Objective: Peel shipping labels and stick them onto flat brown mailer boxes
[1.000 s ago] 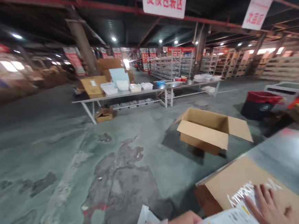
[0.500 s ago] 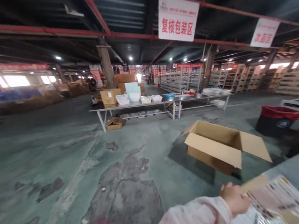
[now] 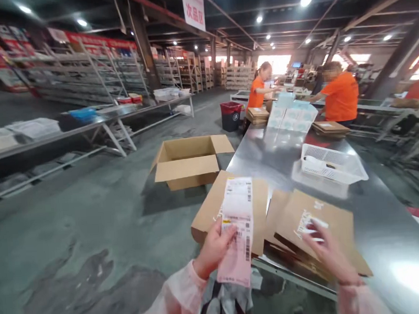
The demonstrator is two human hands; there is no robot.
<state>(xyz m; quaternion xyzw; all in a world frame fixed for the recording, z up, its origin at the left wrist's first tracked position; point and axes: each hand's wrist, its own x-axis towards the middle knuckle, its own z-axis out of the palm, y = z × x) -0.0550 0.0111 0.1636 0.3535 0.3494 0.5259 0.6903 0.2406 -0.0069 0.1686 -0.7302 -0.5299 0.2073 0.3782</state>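
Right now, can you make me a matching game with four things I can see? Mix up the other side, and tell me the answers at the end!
Things:
1. printed paper slip
2. basket
3. big cardboard box
4. bin

Matches:
A. black, with a red liner
B. held in the left hand
C. brown, open, on the floor
D. white, on the metal table

Right pairs: 1-B, 2-D, 3-C, 4-A
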